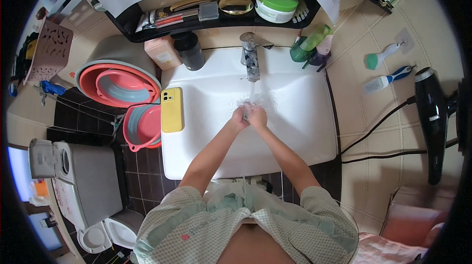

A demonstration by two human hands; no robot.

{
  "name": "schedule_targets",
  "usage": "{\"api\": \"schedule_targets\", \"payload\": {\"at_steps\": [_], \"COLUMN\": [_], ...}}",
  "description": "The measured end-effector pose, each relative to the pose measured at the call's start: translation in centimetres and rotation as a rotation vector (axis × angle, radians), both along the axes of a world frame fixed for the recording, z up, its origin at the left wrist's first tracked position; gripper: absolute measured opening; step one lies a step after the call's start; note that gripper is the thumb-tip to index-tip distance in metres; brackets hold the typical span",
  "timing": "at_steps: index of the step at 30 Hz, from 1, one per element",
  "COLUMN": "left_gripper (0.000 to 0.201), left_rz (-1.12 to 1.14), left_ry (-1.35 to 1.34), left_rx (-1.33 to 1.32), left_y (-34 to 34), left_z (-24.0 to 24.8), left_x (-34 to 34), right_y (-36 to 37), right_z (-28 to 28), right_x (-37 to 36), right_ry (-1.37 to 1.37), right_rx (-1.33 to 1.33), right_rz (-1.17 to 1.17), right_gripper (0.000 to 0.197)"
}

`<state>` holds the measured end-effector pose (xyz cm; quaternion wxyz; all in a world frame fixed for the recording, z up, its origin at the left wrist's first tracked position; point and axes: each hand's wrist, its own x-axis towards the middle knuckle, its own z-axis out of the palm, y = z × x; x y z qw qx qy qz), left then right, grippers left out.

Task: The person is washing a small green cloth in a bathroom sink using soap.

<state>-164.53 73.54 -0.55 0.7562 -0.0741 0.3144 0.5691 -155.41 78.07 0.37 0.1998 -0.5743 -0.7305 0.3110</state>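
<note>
Both my hands are together under running water in the white washbasin [216, 156]. The water falls from a metal tap [251, 60] at the basin's back edge and splashes about my fingers. My left hand [239, 118] is curled, pressed against the right. My right hand [257, 116] is likewise closed, its fingers bent toward the left one. A small greyish-green thing shows between them; its kind is hidden by fingers and water. To the left, a yellow phone [171, 110] lies on the basin's rim, apart from my hands.
A black shelf [147, 35] above the tap carries a green-lidded jar [277, 3]. Behind the basin stand a dark bottle [189, 51] and a green cup [298, 50]. Pink-and-grey folding basins [142, 126] are at the left. A black hair dryer [431, 121] hangs on the right.
</note>
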Motion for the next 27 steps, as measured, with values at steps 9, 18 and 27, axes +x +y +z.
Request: {"api": "schedule_targets", "payload": {"at_steps": [9,18,27], "left_gripper": [0.042,0.006,0.031], "left_rz": [0.050,0.064,-0.072], "left_ry": [-0.233,-0.030,0.018], "left_rx": [0.081,0.069,-0.023], "left_y": [1.3,3.5,2.3], "left_z": [2.3,0.1,2.8], "left_x": [-0.1,-0.6,-1.7], "right_y": [6.1,11.6,11.3], "right_z": [6.3,15.8,14.1], "right_x": [1.4,-2.1,-1.7], "right_ry": [0.467,0.694,0.843], "right_rx": [0.269,-0.080,-0.164], "right_rz": [-0.098,-0.095,-0.088], "right_gripper": [0.027,0.034,0.029]}}
